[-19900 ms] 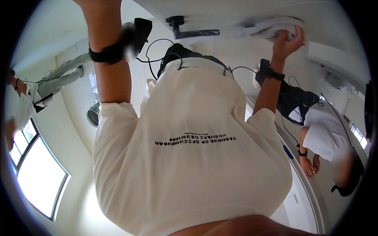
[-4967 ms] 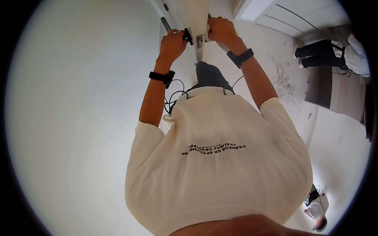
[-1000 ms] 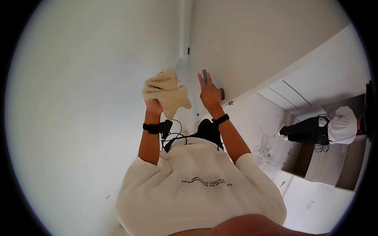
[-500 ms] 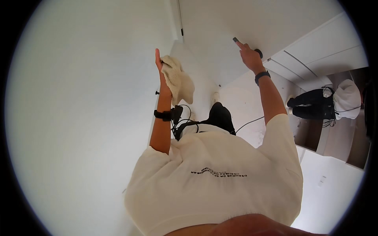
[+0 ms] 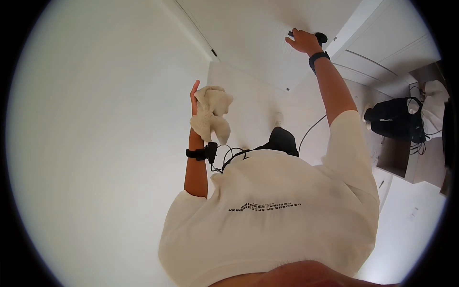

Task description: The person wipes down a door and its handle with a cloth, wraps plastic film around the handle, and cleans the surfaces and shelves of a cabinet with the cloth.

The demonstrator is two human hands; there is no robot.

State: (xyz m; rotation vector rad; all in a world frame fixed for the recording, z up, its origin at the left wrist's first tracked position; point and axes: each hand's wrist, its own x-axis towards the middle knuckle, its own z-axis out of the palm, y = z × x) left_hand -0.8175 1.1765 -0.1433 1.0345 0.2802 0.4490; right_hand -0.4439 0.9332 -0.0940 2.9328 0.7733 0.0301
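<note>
My left hand (image 5: 194, 98) is raised at the left of centre, its fingers partly hidden behind a crumpled beige cloth (image 5: 210, 115) that it holds. One finger sticks up beside the cloth, close to the pale wall. Higher up on the right, my right hand (image 5: 304, 41) has its fingers curled round the dark lever handle (image 5: 322, 38) of a white door (image 5: 267, 28). The lever's tip shows just past the fingers. Both wrists wear black bands.
A person in a white top and dark trousers (image 5: 394, 117) is at the right, beside an open brown-and-white cabinet (image 5: 394, 155). White panels (image 5: 377, 52) stand at the upper right. The large pale wall (image 5: 95, 143) fills the left. A black cable runs from my waist.
The door and my right hand on its handle have shifted upward in view, and the fingers have curled further round the lever. The cloth has swung and changed shape in my left hand.
</note>
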